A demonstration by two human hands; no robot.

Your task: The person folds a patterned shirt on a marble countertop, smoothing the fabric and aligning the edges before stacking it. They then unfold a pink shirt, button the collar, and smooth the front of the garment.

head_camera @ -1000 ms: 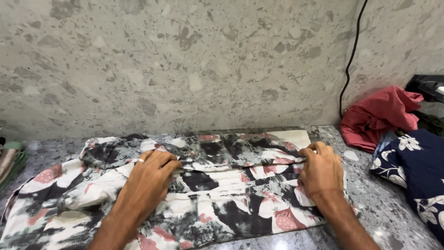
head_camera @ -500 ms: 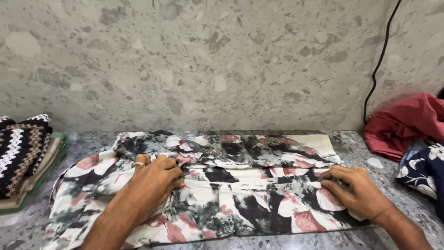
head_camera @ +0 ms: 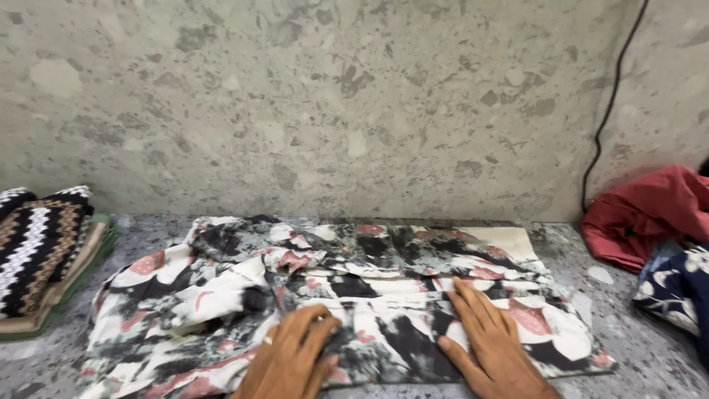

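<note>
Printed fabric in white, black, grey and salmon-pink blotches (head_camera: pixel 384 295) lies spread across the grey speckled stone counter (head_camera: pixel 620 310) in front of us, thin and soft, folded into long horizontal bands on its right half and bunched into loose wrinkles on its left. Our left hand (head_camera: pixel 292 362) rests palm down on the near part of the cloth, fingers loosely curled and slightly spread, a ring on one finger; we cannot tell whether it pinches any cloth beneath. Our right hand (head_camera: pixel 491 340) lies flat and open just beside it, fingers straight and pointing toward the wall, pressing the fabric without gripping it. The two hands are near each other but apart, both close to the counter's front edge.

The far fold of the cloth forms a fairly straight line parallel to the mottled grey stone wall (head_camera: pixel 332 103), with a narrow strip of bare counter between them. The cloth's right end is squared off, showing a plain cream patch at its far corner. Beyond that end we see some open counter, then a crumpled red garment (head_camera: pixel 642 214) against the wall and a dark blue cloth with white flowers (head_camera: pixel 679 284) just in front of it. A thin black cable (head_camera: pixel 602 125) runs down the wall above the red garment. At the left edge, a stack of folded textiles topped by a black, white and brown zigzag knit (head_camera: pixel 37 244) sits just beside the printed fabric's rumpled end.
</note>
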